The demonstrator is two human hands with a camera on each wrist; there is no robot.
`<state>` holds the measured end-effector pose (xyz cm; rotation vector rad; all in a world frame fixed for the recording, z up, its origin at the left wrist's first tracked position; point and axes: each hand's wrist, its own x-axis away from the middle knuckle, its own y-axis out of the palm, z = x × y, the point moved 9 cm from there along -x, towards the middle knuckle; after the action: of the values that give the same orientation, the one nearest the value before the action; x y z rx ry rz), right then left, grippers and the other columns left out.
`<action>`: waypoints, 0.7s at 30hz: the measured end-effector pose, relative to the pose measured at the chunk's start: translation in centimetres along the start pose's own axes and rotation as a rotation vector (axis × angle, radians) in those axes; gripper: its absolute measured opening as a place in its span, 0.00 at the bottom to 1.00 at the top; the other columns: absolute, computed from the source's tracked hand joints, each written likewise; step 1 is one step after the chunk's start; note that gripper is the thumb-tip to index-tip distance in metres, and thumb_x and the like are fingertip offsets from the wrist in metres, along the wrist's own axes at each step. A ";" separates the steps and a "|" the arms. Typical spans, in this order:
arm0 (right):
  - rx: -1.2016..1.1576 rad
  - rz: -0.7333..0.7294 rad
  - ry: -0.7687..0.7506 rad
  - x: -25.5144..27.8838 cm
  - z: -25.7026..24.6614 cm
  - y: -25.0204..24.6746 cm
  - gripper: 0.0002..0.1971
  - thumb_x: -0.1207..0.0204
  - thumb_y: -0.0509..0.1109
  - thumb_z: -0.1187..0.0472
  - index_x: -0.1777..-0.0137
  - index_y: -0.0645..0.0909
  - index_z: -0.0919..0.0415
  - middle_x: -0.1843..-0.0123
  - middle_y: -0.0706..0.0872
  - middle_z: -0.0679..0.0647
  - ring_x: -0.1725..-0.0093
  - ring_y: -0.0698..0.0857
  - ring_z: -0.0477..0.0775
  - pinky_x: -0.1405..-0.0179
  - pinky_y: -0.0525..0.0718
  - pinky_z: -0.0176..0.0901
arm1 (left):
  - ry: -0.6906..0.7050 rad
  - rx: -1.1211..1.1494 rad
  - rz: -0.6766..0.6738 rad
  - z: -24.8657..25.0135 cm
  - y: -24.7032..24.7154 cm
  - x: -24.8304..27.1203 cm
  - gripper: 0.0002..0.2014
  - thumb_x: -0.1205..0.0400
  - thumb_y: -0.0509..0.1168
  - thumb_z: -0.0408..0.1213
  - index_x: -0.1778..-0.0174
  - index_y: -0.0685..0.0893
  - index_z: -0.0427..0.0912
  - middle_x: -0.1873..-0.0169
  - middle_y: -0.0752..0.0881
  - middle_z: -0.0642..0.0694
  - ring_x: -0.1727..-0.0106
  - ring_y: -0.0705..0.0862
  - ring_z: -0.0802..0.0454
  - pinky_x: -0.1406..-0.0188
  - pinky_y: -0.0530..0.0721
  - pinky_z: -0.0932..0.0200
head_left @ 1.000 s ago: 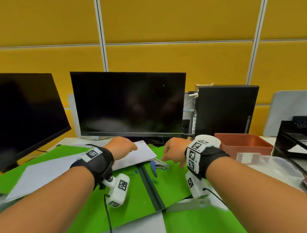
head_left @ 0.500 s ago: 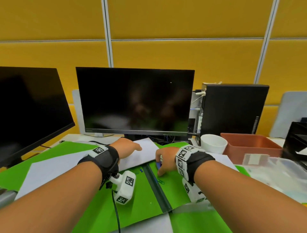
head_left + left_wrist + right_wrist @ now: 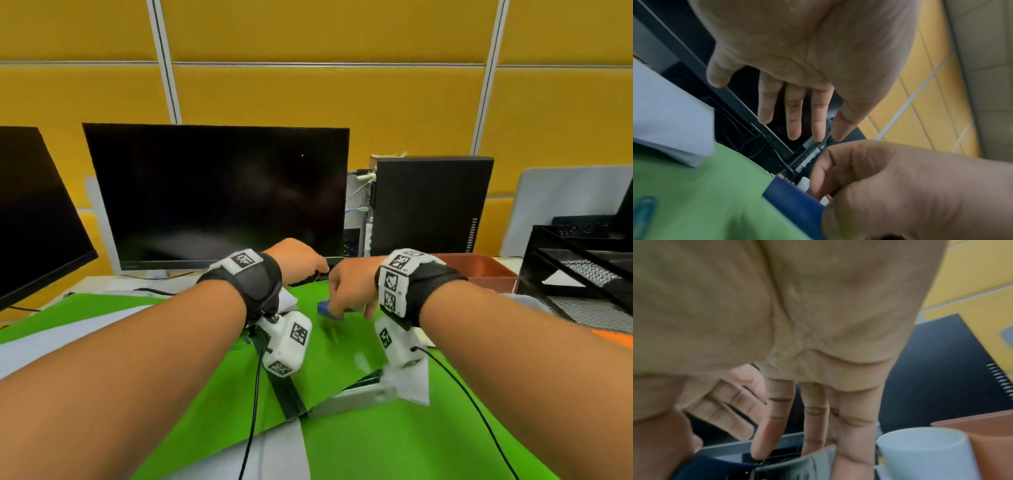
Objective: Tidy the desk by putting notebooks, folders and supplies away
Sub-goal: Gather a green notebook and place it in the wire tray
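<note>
Two hands work over the open green folder (image 3: 342, 428). The right hand (image 3: 349, 287) pinches a blue-handled tool (image 3: 329, 310), seemingly a staple remover, lifted just off the folder, likely bound for the brown tray (image 3: 479, 270). Beyond, the left hand (image 3: 298, 260) hovers with straight, spread fingers, holding nothing

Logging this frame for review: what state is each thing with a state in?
Right hand: grips the blue-handled tool.
Left hand: fingers straight, holding nothing.
Blue-handled tool: lifted above the green folder.
Green folder: lying open, papers on it.
Centre monitor: screen dark.
Left monitor: screen dark.
White cup: upright beside the brown tray.
</note>
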<state>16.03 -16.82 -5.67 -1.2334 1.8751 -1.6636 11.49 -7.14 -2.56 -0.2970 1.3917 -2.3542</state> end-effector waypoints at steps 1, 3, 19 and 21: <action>-0.031 0.017 0.018 0.6 1.4 -1.0 0.21 0.31 0.82 0.52 0.44 0.88 0.66 0.49 0.92 0.65 0.53 0.94 0.65 0.54 0.94 0.62 | 0.025 0.016 0.009 1.3 0.3 -0.3 0.13 0.17 0.69 0.43 0.55 0.90 0.36 0.54 0.88 0.41 0.58 0.83 0.47 0.61 0.78 0.56; -0.070 0.081 0.070 1.5 4.6 -3.1 0.19 0.30 0.82 0.52 0.48 0.88 0.66 0.53 0.92 0.64 0.57 0.94 0.64 0.61 0.95 0.54 | 0.076 0.038 0.005 4.0 1.1 -1.1 0.11 0.16 0.69 0.41 0.50 0.90 0.35 0.51 0.87 0.41 0.52 0.84 0.46 0.59 0.81 0.54; -0.074 0.396 0.488 1.6 27.9 -9.6 0.14 0.38 0.83 0.49 0.58 0.89 0.57 0.58 0.91 0.56 0.56 0.90 0.60 0.52 0.92 0.55 | 0.303 -0.050 -0.198 17.1 14.6 -10.2 0.24 0.15 0.67 0.42 0.21 0.79 0.49 0.23 0.80 0.49 0.25 0.80 0.47 0.26 0.77 0.57; -0.069 0.370 0.492 0.6 28.8 -9.2 0.15 0.40 0.82 0.47 0.59 0.89 0.57 0.58 0.91 0.56 0.56 0.91 0.59 0.51 0.93 0.55 | 0.291 -0.160 -0.235 17.1 15.9 -11.3 0.22 0.14 0.64 0.42 0.22 0.79 0.48 0.23 0.79 0.48 0.25 0.79 0.46 0.25 0.76 0.55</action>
<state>40.38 -34.72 -4.25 -0.4672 2.2821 -1.8066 31.56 -22.68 -8.04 -0.1739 1.7721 -2.5588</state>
